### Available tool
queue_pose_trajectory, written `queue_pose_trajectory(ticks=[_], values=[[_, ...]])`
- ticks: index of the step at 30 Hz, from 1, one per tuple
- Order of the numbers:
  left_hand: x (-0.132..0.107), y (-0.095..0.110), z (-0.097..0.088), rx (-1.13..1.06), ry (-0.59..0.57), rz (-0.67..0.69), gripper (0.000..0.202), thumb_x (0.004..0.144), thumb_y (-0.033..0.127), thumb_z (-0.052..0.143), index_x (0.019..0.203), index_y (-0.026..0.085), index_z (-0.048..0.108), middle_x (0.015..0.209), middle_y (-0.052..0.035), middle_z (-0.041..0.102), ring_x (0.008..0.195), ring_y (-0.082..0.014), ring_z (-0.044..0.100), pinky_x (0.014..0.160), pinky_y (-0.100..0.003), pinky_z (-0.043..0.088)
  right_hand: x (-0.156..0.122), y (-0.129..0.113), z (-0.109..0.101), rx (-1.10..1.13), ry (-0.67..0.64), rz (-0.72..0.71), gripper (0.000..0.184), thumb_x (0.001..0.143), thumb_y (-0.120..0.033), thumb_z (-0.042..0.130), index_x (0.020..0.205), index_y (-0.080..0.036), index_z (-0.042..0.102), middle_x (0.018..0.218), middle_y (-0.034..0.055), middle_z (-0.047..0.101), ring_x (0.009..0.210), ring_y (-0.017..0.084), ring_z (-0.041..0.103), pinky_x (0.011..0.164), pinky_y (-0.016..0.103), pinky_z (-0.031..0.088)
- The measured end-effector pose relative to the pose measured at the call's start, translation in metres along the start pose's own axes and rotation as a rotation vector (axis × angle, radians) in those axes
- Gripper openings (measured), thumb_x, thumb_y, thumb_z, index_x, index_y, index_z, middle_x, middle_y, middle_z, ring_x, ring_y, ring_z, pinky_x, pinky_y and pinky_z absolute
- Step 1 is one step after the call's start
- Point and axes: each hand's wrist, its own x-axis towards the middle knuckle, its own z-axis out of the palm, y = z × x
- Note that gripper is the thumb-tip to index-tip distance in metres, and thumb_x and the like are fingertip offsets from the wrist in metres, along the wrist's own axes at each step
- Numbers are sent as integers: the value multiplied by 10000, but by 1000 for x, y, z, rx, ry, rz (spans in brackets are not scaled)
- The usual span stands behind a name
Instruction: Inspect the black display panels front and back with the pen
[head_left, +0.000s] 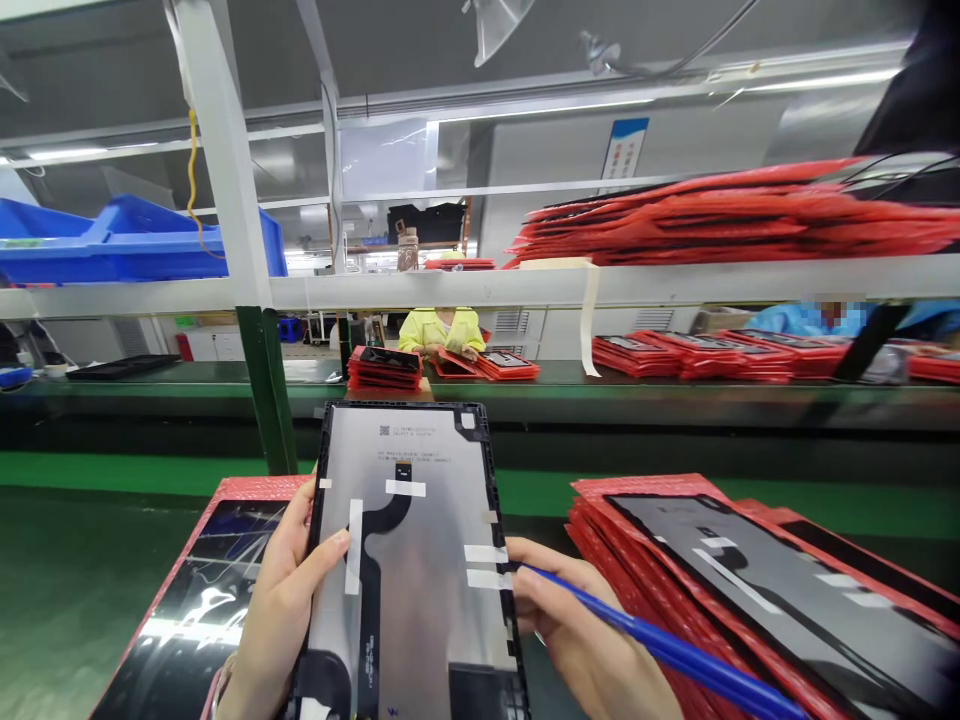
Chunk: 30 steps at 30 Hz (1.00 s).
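A tablet screen panel [431, 540] stands tilted up before me, its grey metal back facing me with a black ribbon cable and white tape strips. My left hand [281, 585] grips its left edge, the thumb pressed on the back. At the panel's right edge is my right hand [581, 620], its fingers closed round a long blue pen-like tool [675, 650]. The tool's thin tip meets the edge close to two white tape strips; whether it touches cannot be made out. Another panel [757, 570] lies on a stack of red bubble bags to the right.
At left, a glossy dark screen [202, 590] rests on a red bubble bag over the green bench [45, 560]. A shelf ahead carries blue trays [120, 245] and piled red bags [712, 220]. Beyond it, a person in yellow [442, 332] sits near more stacks.
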Motion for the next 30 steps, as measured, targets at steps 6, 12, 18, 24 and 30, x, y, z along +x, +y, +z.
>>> queue_pose_trajectory(ticks=[6,12,18,24,30], values=[[-2,-11,4,101,10,114,527,733,304,733,1233,215,593,1311,-59,635,1295,-281,492,1123,-368,320,16,8,-4,-486,-51,-185,371,745,-501,637,572,-226,457,562,-64,266,554,130,235,494,270,220],[1,-20,1,215,-56,91,506,799,319,672,1276,223,533,1353,-89,598,1289,-289,499,1079,-393,374,26,10,-6,-569,-75,-220,466,776,-540,597,575,-247,295,596,-64,227,561,133,245,519,278,259],[3,-15,1,230,-101,88,514,789,253,671,1272,183,509,1345,-108,599,1260,-282,525,1045,-385,402,29,10,-13,-463,-71,-136,368,732,-587,659,659,-235,582,613,-1,565,616,202,545,544,294,437],[0,-9,2,315,-124,115,397,808,279,652,1193,184,634,1133,-85,725,1003,-257,675,872,-343,517,26,2,-19,-108,-4,-123,499,753,-452,733,1219,-337,597,1258,11,664,1233,241,537,1077,355,366],[-3,-17,2,540,-310,379,245,822,174,600,970,258,776,970,-69,778,966,-289,696,927,-424,507,17,17,-14,260,-248,100,519,693,-657,671,1129,-377,682,1290,55,645,1177,342,587,917,519,509]])
